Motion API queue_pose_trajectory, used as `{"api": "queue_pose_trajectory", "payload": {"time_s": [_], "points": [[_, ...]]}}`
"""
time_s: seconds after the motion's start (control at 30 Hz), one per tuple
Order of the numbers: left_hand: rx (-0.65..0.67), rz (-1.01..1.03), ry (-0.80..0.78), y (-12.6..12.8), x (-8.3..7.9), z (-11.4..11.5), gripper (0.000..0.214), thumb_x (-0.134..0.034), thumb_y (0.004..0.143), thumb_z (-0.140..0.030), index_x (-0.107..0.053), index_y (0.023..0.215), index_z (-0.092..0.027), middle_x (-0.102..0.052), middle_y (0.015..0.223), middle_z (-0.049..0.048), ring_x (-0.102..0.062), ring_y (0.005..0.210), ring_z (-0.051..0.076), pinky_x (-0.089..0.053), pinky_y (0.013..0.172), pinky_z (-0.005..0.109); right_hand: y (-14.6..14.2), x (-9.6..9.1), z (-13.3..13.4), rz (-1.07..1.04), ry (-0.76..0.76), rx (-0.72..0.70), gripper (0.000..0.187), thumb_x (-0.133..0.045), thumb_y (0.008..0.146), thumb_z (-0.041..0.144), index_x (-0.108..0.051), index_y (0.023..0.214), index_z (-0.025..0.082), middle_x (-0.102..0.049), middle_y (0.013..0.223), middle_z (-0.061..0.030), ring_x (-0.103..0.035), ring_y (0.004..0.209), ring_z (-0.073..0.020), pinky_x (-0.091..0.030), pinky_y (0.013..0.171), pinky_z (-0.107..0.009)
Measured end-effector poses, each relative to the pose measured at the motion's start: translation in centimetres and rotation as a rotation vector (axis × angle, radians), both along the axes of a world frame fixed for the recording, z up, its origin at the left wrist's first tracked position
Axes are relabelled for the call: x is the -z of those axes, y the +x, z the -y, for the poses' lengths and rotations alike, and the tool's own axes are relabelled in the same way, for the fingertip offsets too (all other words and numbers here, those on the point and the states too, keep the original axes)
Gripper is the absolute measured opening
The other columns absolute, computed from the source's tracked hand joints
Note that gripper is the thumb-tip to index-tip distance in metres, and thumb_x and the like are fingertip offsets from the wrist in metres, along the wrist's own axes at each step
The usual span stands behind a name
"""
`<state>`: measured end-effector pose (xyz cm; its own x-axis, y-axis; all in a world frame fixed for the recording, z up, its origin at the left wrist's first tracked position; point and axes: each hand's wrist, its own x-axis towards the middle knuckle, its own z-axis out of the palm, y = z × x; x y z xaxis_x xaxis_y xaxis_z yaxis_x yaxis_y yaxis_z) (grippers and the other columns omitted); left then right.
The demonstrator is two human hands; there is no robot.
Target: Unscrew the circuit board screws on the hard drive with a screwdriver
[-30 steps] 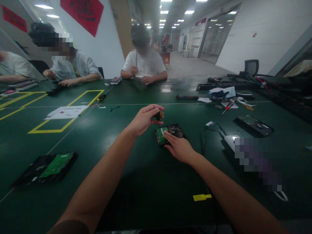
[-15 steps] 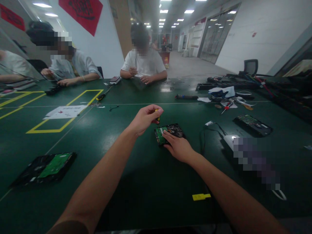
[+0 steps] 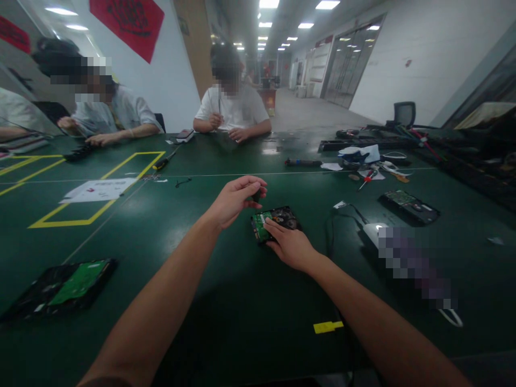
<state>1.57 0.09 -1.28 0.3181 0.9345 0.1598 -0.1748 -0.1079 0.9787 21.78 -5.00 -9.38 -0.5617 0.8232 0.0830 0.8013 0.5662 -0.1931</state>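
A small hard drive (image 3: 282, 217) with a green circuit board lies on the green table (image 3: 242, 301) in front of me. My right hand (image 3: 291, 247) rests on its near edge, fingers laid flat on the board. Just above the drive, my left hand (image 3: 236, 199) is closed around the dark handle of a screwdriver (image 3: 256, 196) held upright over it; the tip is hidden.
A second hard drive (image 3: 66, 285) lies at the near left, a third (image 3: 407, 205) at the right. Yellow tape marks (image 3: 97, 209), a paper sheet (image 3: 99, 189), cables, tools and a white device (image 3: 374, 232) lie around. Two people sit across the table.
My left hand has turned the screwdriver handle in its fingers, so less of the handle shows. The view has shifted slightly right. My right hand stays on the drive.
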Motion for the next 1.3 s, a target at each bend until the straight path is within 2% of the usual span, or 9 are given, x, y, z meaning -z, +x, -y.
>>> {"api": "queue_pose_trajectory", "payload": {"time_s": [0.27, 0.4, 0.53, 0.77, 1.0, 1.3], "points": [[-0.038, -0.035, 0.009, 0.1, 0.11, -0.11, 0.025, -0.071, 0.083, -0.041, -0.075, 0.097, -0.02, -0.066, 0.096, 0.0068, -0.06, 0.086, 0.017, -0.052, 0.062, 0.025, -0.01, -0.22, 0.2, 0.006, -0.012, 0.021, 0.054, -0.045, 0.098, 0.038, -0.041, 0.151, 0.028, -0.033, 0.162, -0.003, -0.064, 0.115, -0.029, -0.055, 0.091, -0.045], [-0.104, -0.096, 0.023, -0.06, 0.1, -0.13, 0.026, -0.071, 0.083, -0.043, -0.077, 0.095, -0.02, -0.067, 0.095, 0.0067, -0.058, 0.08, 0.015, -0.047, 0.059, 0.023, -0.02, -0.21, 0.13, 0.017, -0.009, 0.021, 0.054, -0.045, 0.098, 0.038, -0.04, 0.151, 0.027, -0.032, 0.162, -0.0025, -0.065, 0.114, -0.0291, -0.055, 0.091, -0.046], [-0.132, -0.116, 0.029, -0.35, 0.18, -0.39, 0.024, -0.071, 0.083, -0.042, -0.077, 0.096, -0.021, -0.068, 0.096, 0.0068, -0.058, 0.08, 0.015, -0.046, 0.06, 0.024, -0.01, -0.26, 0.02, 0.004, -0.026, 0.009, 0.055, -0.045, 0.098, 0.038, -0.039, 0.152, 0.027, -0.032, 0.162, -0.0032, -0.063, 0.117, -0.0289, -0.054, 0.095, -0.046], [-0.149, -0.115, 0.046, -0.53, 0.42, -0.66, 0.023, -0.07, 0.084, -0.042, -0.075, 0.091, -0.021, -0.067, 0.095, 0.0061, -0.059, 0.081, 0.015, -0.046, 0.06, 0.025, -0.08, -0.1, -0.05, 0.012, -0.029, 0.02, 0.055, -0.044, 0.099, 0.038, -0.038, 0.153, 0.028, -0.031, 0.162, -0.0028, -0.064, 0.115, -0.0292, -0.055, 0.092, -0.047], [-0.088, -0.1, 0.04, -0.35, 0.32, -0.44, 0.026, -0.071, 0.084, -0.042, -0.071, 0.095, -0.019, -0.065, 0.09, 0.0057, -0.059, 0.075, 0.014, -0.045, 0.057, 0.025, -0.1, 0.01, -0.08, -0.013, -0.043, 0.011, 0.054, -0.045, 0.098, 0.038, -0.04, 0.152, 0.027, -0.033, 0.161, -0.0045, -0.061, 0.122, -0.0293, -0.052, 0.098, -0.047], [-0.04, -0.025, 0.0, -0.46, 0.21, -0.4, 0.026, -0.07, 0.085, -0.039, -0.064, 0.097, -0.017, -0.071, 0.093, 0.009, -0.066, 0.084, 0.019, -0.049, 0.059, 0.026, -0.05, 0.28, -0.17, -0.012, -0.019, 0.01, 0.054, -0.045, 0.099, 0.038, -0.041, 0.151, 0.026, -0.033, 0.162, -0.0045, -0.06, 0.122, -0.0299, -0.053, 0.097, -0.047]]}}
